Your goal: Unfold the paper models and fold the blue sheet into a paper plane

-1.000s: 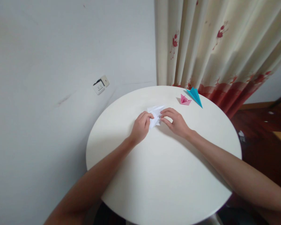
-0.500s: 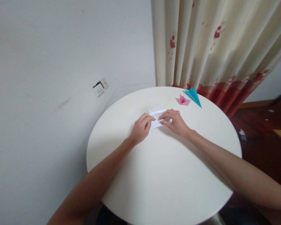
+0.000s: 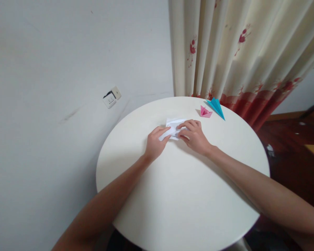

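No text, label, brand, number or sign could be read on any surface shown in view.

The left arm (image 3: 115, 190) and right arm (image 3: 243, 177) stretch forward, bare and converging, the left hand (image 3: 155, 142) pinching with thumb and forefinger, the right hand (image 3: 195, 137) curved, fingers bent near its thumb, the 2 hands apart.

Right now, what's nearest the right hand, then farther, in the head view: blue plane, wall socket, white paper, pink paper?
1. White paper, touching the right hand.
2. Pink paper, beyond the hand, right.
3. Blue plane, right of the pink paper.
4. Wall socket, far off left.
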Demonstrator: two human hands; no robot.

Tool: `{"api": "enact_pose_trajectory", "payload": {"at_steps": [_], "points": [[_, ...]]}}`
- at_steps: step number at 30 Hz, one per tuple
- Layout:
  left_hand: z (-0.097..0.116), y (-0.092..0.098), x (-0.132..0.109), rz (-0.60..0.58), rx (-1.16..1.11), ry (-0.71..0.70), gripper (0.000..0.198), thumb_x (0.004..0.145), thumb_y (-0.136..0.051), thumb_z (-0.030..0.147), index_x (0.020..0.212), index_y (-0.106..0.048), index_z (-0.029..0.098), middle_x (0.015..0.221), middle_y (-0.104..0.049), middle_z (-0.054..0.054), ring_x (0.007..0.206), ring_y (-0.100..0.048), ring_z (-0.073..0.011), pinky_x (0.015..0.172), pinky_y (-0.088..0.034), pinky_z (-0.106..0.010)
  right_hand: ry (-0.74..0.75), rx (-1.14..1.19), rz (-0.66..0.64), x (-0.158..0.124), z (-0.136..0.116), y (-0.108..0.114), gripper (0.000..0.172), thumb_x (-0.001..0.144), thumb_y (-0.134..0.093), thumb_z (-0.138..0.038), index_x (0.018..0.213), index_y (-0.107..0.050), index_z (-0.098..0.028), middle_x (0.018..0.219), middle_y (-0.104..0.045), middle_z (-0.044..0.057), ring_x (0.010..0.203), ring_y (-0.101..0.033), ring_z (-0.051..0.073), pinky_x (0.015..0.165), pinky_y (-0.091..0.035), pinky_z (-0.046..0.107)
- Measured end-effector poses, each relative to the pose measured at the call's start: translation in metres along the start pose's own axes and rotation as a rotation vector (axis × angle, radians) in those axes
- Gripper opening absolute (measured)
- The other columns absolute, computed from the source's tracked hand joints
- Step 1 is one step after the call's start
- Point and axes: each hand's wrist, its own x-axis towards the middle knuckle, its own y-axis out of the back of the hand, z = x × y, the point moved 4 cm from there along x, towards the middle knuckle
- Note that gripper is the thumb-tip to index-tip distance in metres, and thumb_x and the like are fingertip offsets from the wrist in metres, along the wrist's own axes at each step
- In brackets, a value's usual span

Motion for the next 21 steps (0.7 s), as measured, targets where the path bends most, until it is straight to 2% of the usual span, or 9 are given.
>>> {"api": "enact_pose_trajectory", "payload": {"at_steps": [6,12,17,21], "points": [[-0.005,0.004,0.000,0.046,0.001,0.043,0.023,0.096,-0.061,0.024,0.115,-0.074,0.019,0.099,-0.074,-0.007,0.088,-0.069,-0.0178,0.082,-0.054,-0.032,0.018,-0.180,0.000,0.000,-0.014,0.002,0.015,0.094,-0.061,-0.017,0.086,-0.073,-0.022,0.108,-0.067,0.008,0.107,-0.050,0.026,0.091,-0.030,0.044],[-0.006,0.006,0.003,0.018,0.029,0.029,0.026,0.091,-0.069,0.027,0.116,-0.073,0.021,0.102,-0.074,-0.006,0.091,-0.070,-0.0190,0.085,-0.056,-0.033,-0.063,-0.275,-0.181,0.001,-0.032,-0.006,0.018,0.095,-0.057,-0.015,0.089,-0.073,-0.019,0.108,-0.069,0.010,0.106,-0.053,0.026,0.091,-0.033,0.043],[-0.007,0.000,0.002,-0.082,0.018,0.026,0.016,0.091,-0.068,0.022,0.106,-0.075,0.021,0.098,-0.073,-0.006,0.091,-0.068,-0.0189,0.084,-0.055,-0.033,-0.186,-0.148,-0.379,-0.001,-0.036,-0.017,0.016,0.095,-0.058,-0.019,0.095,-0.074,-0.018,0.109,-0.072,0.010,0.103,-0.060,0.024,0.083,-0.040,0.034],[-0.008,-0.005,0.001,-0.172,0.048,0.048,0.010,0.092,-0.064,0.019,0.090,-0.073,0.020,0.091,-0.069,-0.005,0.088,-0.066,-0.0185,0.082,-0.052,-0.032,-0.309,0.042,-0.394,-0.006,-0.028,-0.022,0.025,0.099,-0.054,-0.031,0.089,-0.074,-0.020,0.097,-0.075,0.008,0.092,-0.065,0.022,0.076,-0.042,0.029]]}}
